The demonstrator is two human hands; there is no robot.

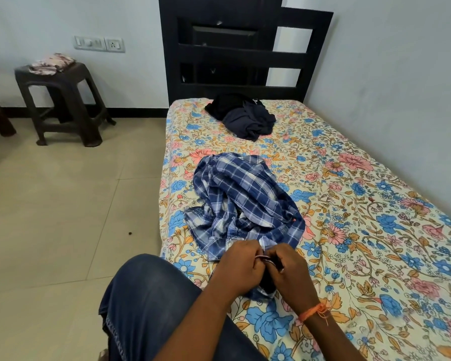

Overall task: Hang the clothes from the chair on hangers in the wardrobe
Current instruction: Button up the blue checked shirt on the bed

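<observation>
Fingers of both hands curl together, pinching the near edge of a crumpled blue-and-white checked cotton shirt (241, 201): the left hand (238, 269) and the right hand (290, 276) touch at the knuckles over a small fold of cloth. Beyond the fingertips the shirt spreads across the floral-printed bedsheet (362, 230). Farther past it, near the dark wooden headboard (235, 56), lies a heap of black and navy garments (245, 117). Far left of the fingers stands a dark brown plastic stool (63, 100) carrying folded pink patterned cloth (51, 64).
</observation>
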